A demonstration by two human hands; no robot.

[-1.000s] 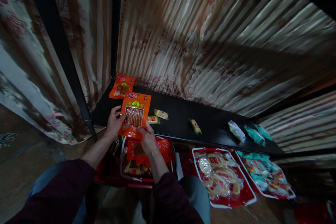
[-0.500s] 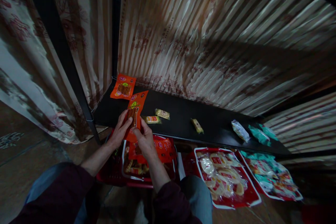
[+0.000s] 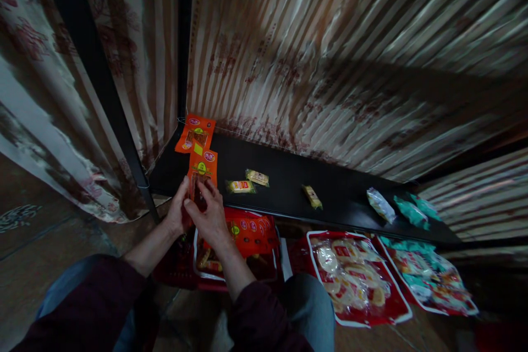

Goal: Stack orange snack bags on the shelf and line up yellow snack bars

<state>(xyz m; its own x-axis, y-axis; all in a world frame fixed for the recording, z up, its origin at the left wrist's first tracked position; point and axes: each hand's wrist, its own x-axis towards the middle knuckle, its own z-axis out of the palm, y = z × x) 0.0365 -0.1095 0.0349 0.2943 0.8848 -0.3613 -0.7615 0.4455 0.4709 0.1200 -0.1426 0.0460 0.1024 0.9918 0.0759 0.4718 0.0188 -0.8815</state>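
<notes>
An orange snack packet (image 3: 203,168) with a brown food picture stands partly upright at the left end of the black shelf (image 3: 280,192). My left hand (image 3: 178,210) grips its lower left edge, fingers mostly behind it. On the front of the same packet, the fingers of my right hand (image 3: 210,217) press with the thumb toward the left. Behind it, a second orange packet (image 3: 197,131) leans in the shelf's back left corner, its lower part overlapped by the held one. More orange packets (image 3: 253,231) lie in a red basket (image 3: 237,280) beneath my hands.
Small wrapped snacks (image 3: 241,186) lie mid-shelf, and a white packet (image 3: 380,205) and teal packets (image 3: 411,212) at the right. Below stand a red basket of clear-wrapped round snacks (image 3: 350,272) and one of teal packets (image 3: 429,280). A black post (image 3: 99,77) and curtain (image 3: 289,55) bound the shelf.
The held orange packet has moved left and straightened, now in front of the packet in the corner. My right hand has shifted left and up onto its front.
</notes>
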